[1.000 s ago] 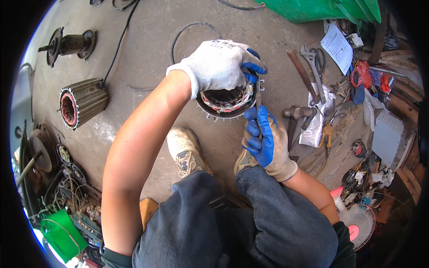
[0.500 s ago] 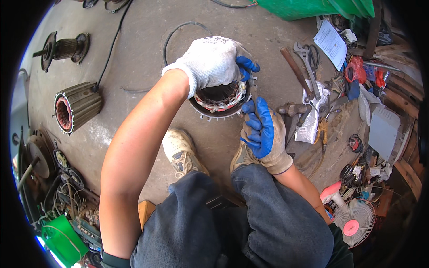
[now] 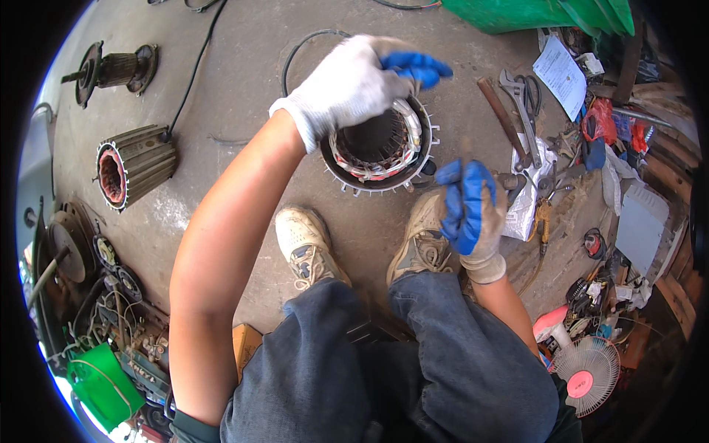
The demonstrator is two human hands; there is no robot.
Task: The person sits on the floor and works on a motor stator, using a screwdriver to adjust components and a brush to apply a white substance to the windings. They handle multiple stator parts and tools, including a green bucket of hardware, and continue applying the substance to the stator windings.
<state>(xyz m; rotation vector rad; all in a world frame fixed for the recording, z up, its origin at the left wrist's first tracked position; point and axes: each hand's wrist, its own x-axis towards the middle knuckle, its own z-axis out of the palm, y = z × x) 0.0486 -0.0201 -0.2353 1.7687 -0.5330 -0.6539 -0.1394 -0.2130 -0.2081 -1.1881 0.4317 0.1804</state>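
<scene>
A motor stator (image 3: pixel 412 151) stands upright on the floor ahead of my shoes, its round bore facing up. White-tied windings and red lining ring the inside of its finned housing. My left hand (image 3: pixel 362 88), in a white glove with blue fingers, hovers over the stator's far left rim. Its fingers stretch to the right, slightly blurred, with nothing visible in them. My right hand (image 3: pixel 475 215), gloved alike, is held to the right of the stator and apart from it. Its fingers are curled in; a faint, blurred thin shape rises above them, too unclear to name.
A hammer (image 3: pixel 502 118), an adjustable wrench (image 3: pixel 519 111) and a white packet (image 3: pixel 521 210) lie to the right. Another stator (image 3: pixel 140 166) and a rotor (image 3: pixel 114 70) lie at left. A fan (image 3: pixel 587 375) and a green bin (image 3: pixel 107 387) flank my legs.
My left hand has lifted off the stator's rim and its fingers have straightened. The right hand has drawn away to the right, apart from the stator. The view has shifted slightly.
</scene>
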